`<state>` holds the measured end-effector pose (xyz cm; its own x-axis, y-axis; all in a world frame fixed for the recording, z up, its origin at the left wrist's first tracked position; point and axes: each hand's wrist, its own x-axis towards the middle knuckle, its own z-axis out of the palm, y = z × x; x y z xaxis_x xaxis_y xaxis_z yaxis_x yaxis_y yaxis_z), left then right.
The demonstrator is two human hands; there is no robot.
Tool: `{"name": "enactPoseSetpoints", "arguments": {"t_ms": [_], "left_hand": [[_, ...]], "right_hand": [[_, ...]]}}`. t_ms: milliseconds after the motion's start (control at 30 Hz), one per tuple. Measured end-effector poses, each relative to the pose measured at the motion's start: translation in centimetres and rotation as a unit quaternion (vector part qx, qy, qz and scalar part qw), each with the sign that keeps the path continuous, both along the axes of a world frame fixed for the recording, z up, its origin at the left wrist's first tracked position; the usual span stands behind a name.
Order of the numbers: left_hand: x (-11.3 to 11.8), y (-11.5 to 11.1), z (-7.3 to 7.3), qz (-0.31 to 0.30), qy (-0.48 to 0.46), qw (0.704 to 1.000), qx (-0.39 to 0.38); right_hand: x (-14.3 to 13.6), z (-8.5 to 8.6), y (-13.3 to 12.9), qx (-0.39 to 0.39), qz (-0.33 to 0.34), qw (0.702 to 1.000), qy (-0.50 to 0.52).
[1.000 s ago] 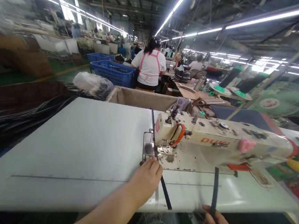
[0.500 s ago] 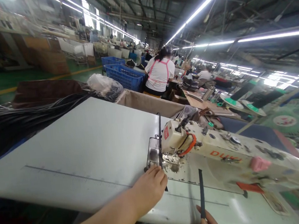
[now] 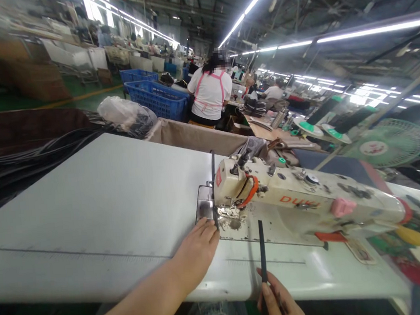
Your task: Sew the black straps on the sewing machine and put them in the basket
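Observation:
A white industrial sewing machine [image 3: 267, 187] stands on the pale table, a narrow black strap [image 3: 213, 177] running lengthwise beside its head. My left hand [image 3: 198, 249] is at the near end of that strap, by the shiny metal plate [image 3: 204, 209]; its fingers are together and bent over the strap, the thumb hidden. Nearer the table's front edge, my right hand [image 3: 279, 301] pinches a second black strap [image 3: 262, 246] between thumb and fingers. This strip points away from me, its far end free in front of the machine arm.
A printed ruler line [image 3: 82, 252] crosses the pale tabletop [image 3: 99, 196]. Black strips [image 3: 20, 169] lie in a heap at left. Behind the table are a fabric-lined bin [image 3: 201, 137], blue crates [image 3: 157, 98] and a seated person [image 3: 209, 91]. A green fan [image 3: 385, 144] stands at right.
The view has swung, so the table and machine sit further left in the picture. My right hand shows more and still holds its strap; my left hand remains by the plate.

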<state>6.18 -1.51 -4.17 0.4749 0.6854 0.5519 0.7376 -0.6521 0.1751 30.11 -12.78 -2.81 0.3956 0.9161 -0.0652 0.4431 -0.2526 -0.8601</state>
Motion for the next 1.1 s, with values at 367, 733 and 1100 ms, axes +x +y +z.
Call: {"name": "enactPoseSetpoints", "arguments": {"t_ms": [367,733,1100], "left_hand": [[-0.2,1.7,0.3,0.055,-0.086,0.983,-0.151],[-0.3,1.9,0.3,0.052,-0.110,0.978,-0.172],[-1.9,11.2,-0.2,0.077,-0.133,0.959,-0.238]], "right_hand": [[0.3,0.3,0.0,-0.012,0.083,0.996,-0.037],[-0.8,0.5,0.4,0.032,0.124,0.991,-0.028],[-4.5,0.8,1.0,0.050,0.258,0.962,-0.071]]}}
